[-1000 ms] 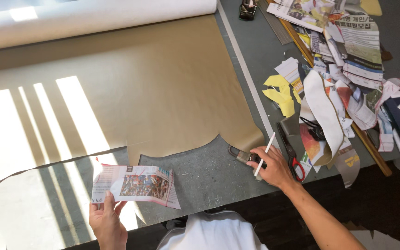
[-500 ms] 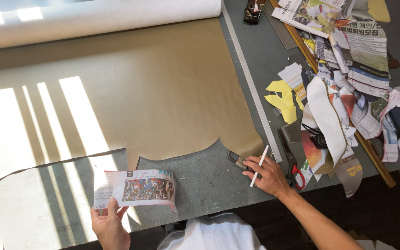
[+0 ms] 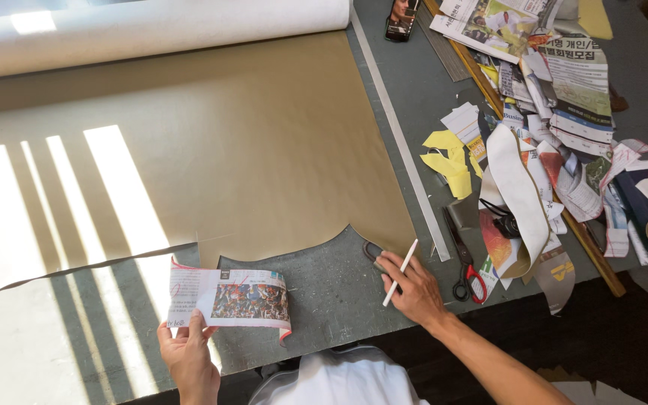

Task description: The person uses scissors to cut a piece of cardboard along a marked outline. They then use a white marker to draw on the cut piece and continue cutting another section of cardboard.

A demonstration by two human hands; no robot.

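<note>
My left hand (image 3: 187, 352) pinches the lower left edge of a cut newspaper pattern piece (image 3: 228, 297) with a colour photo, lying flat on the grey table (image 3: 316, 300). My right hand (image 3: 412, 290) holds a thin white marking pencil (image 3: 400, 271) between its fingers, and its fingertips rest on a small dark tool (image 3: 373, 253) on the table by the cut edge of the tan sheet (image 3: 211, 157). That sheet is unrolled from a white roll (image 3: 151, 30) at the far side.
Red-handled scissors (image 3: 462, 264) lie just right of my right hand. A long metal ruler (image 3: 395, 127) runs along the sheet's right edge. Paper scraps, yellow pieces (image 3: 445, 159) and newspapers (image 3: 564, 82) pile up at right. A phone (image 3: 400, 18) lies far back.
My right hand has slid left, from beside the scissors onto the small dark tool. My left hand and the newspaper piece have shifted slightly right.
</note>
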